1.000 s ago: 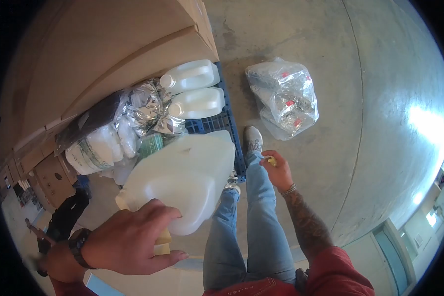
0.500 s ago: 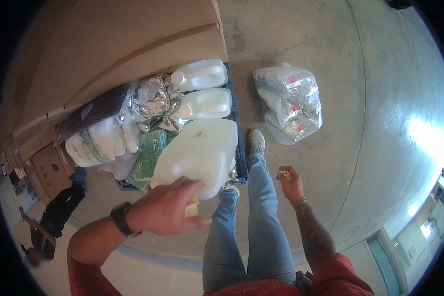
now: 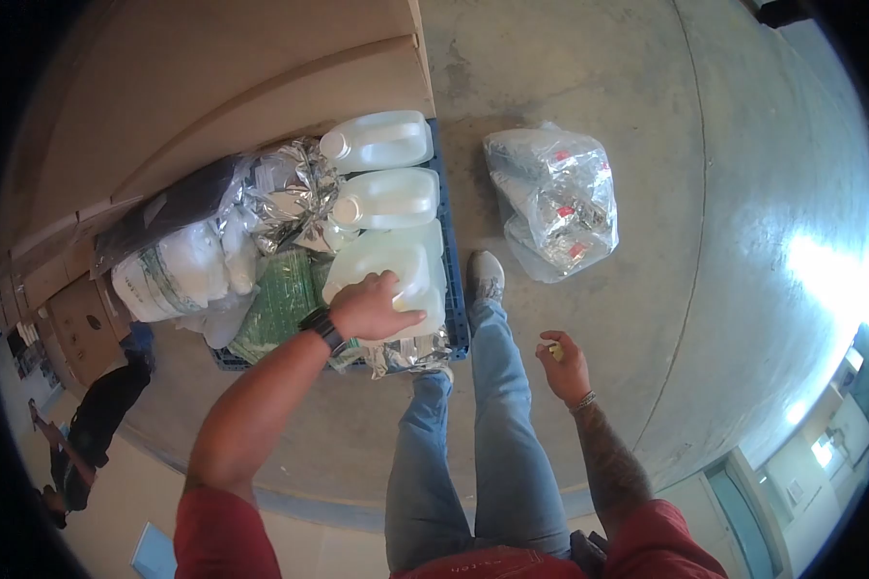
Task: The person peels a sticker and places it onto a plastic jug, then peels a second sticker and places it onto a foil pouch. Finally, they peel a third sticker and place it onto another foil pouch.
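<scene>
My left hand (image 3: 370, 307) is on the handle area of a translucent jug (image 3: 372, 259), with thumb and index finger apart and the other fingers partly hidden. That jug is among others at the right edge of a blue pallet (image 3: 458, 323). Two more jugs with white caps, one near (image 3: 388, 198) and one farther (image 3: 378, 141), lie behind it. My right hand (image 3: 563, 367) is apart from the load, its fingers curled round a small yellow item, mostly hidden.
A clear plastic-wrapped pack with red caps (image 3: 560, 207) sits on the floor right of the pallet. Silver foil (image 3: 294, 198), a green wrapped bundle (image 3: 278, 304) and white bags (image 3: 179, 270) lie on the pallet. Cardboard (image 3: 232, 77) rises behind. Another person (image 3: 97, 425) is at far left.
The jug at my left hand has moved down and away from me onto the pallet load, and my left arm has extended. My right hand has barely moved.
</scene>
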`<action>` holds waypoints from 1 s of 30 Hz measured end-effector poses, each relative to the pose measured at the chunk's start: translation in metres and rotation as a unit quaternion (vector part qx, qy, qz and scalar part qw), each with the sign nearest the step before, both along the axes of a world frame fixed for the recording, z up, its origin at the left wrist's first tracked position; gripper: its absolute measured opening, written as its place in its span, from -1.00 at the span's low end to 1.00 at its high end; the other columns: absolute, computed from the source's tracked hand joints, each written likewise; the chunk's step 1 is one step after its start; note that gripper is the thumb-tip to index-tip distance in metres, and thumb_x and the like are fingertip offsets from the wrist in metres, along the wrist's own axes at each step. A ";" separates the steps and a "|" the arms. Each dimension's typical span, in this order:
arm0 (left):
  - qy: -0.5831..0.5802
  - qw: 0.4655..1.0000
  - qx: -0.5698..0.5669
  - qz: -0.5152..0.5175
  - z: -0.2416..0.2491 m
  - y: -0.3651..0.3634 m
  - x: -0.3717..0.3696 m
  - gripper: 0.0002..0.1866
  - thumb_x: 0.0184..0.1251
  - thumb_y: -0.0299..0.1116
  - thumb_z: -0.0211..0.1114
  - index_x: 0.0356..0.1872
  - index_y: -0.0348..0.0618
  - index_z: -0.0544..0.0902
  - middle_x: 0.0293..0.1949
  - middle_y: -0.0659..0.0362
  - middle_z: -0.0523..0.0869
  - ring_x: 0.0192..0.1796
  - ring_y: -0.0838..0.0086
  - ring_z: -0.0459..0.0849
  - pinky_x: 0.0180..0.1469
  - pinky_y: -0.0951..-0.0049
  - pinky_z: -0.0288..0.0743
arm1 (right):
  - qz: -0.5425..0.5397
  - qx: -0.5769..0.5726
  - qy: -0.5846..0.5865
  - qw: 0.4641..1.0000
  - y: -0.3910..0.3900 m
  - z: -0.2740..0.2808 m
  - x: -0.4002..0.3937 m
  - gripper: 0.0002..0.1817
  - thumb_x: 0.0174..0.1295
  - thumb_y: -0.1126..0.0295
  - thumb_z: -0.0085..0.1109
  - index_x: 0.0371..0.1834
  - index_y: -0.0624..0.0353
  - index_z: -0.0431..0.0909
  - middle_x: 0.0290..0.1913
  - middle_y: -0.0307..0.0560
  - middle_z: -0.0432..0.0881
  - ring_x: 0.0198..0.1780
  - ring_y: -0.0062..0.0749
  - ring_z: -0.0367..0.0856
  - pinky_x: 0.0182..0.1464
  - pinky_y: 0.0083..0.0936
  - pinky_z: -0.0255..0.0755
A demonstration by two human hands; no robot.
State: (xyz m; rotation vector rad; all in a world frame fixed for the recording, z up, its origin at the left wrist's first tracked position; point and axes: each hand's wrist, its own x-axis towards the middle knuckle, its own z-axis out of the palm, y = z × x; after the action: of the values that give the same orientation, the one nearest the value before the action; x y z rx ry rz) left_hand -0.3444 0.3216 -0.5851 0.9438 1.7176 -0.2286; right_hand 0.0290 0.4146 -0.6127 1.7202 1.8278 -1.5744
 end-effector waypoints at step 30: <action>-0.256 0.767 0.315 0.497 0.198 -0.013 0.056 -0.62 0.56 -0.24 0.25 0.10 -0.41 0.69 -0.16 0.13 0.81 -0.16 0.59 0.76 -0.11 0.56 0.63 | 0.065 0.183 0.382 0.904 0.028 0.207 -0.178 -0.69 0.13 0.52 0.50 -0.08 0.18 0.62 -0.46 -0.31 0.58 -0.45 -0.69 0.49 -0.41 -0.64 0.34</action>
State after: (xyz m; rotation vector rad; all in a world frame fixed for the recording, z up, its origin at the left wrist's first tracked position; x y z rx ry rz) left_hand -0.2879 0.3090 -0.3872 0.3436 1.5383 1.2669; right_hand -0.1495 0.4424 -0.4054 1.0957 2.6719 -2.1431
